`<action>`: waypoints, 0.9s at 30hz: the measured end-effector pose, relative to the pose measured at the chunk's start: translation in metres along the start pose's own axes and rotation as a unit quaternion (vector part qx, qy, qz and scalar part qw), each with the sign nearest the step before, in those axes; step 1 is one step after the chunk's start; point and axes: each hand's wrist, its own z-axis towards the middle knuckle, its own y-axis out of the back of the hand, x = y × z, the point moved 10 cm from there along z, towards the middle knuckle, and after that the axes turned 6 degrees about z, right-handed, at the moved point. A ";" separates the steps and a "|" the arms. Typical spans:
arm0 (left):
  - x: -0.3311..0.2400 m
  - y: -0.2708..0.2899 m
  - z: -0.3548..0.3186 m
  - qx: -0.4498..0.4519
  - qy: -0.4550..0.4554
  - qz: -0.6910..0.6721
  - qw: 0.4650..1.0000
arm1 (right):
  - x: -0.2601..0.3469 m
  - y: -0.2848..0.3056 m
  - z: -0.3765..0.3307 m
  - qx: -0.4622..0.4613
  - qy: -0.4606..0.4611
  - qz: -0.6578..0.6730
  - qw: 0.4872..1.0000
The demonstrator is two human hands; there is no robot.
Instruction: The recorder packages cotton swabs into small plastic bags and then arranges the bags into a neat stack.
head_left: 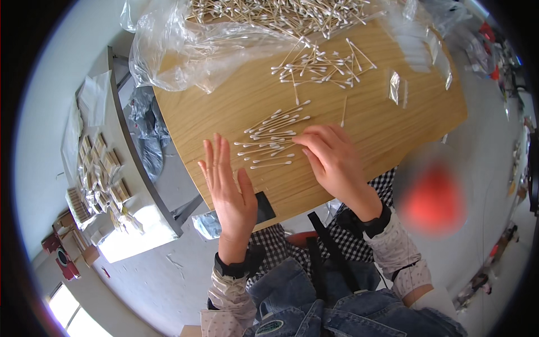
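Observation:
A loose row of cotton swabs (272, 141) lies on the wooden table (219, 106), their sticks running roughly left to right. My left hand (229, 188) is upright just left of this row, fingers stretched out and nothing in it. On the other side, my right hand (335, 163) bends over the row's right ends. Its fingers are curled, with the fingertips touching the swab heads; whether one is pinched between them I cannot make out. Beyond the row lies a scattered cluster of cotton swabs (323, 68), with one single swab (344, 111) off to its right.
A big heap of cotton swabs (281, 14) sits at the table's far side on clear plastic film (208, 53). Small clear wrappers (394, 87) lie at the right. On a side table (120, 247) at left are several small packs (101, 168). A blurred red object (432, 199) hangs at right.

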 end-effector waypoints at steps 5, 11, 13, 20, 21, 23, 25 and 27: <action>-0.008 -0.007 0.010 0.007 -0.060 0.017 0.998 | -0.001 -0.010 0.014 0.054 0.024 -0.029 0.998; -0.003 -0.011 0.046 0.029 -0.064 0.024 0.997 | -0.004 -0.010 0.022 0.093 0.000 -0.033 0.995; -0.003 -0.017 0.049 0.057 -0.076 0.018 0.995 | -0.006 -0.011 0.022 0.106 -0.007 -0.042 0.993; 0.002 -0.021 0.048 0.090 -0.052 -0.019 0.994 | -0.007 0.010 0.007 0.059 -0.026 -0.008 0.998; 0.002 -0.021 0.048 0.090 -0.053 -0.022 0.994 | -0.008 0.013 0.005 0.055 -0.029 -0.017 0.998; 0.003 -0.021 0.048 0.091 -0.053 -0.025 0.994 | -0.011 0.010 -0.002 0.063 -0.026 -0.032 0.997; -0.006 -0.012 0.048 0.053 -0.094 -0.025 0.994 | -0.015 0.007 -0.007 0.070 -0.025 -0.048 0.996; -0.008 -0.003 0.048 0.031 -0.098 -0.019 0.995 | -0.013 0.011 -0.009 0.041 -0.008 -0.047 0.998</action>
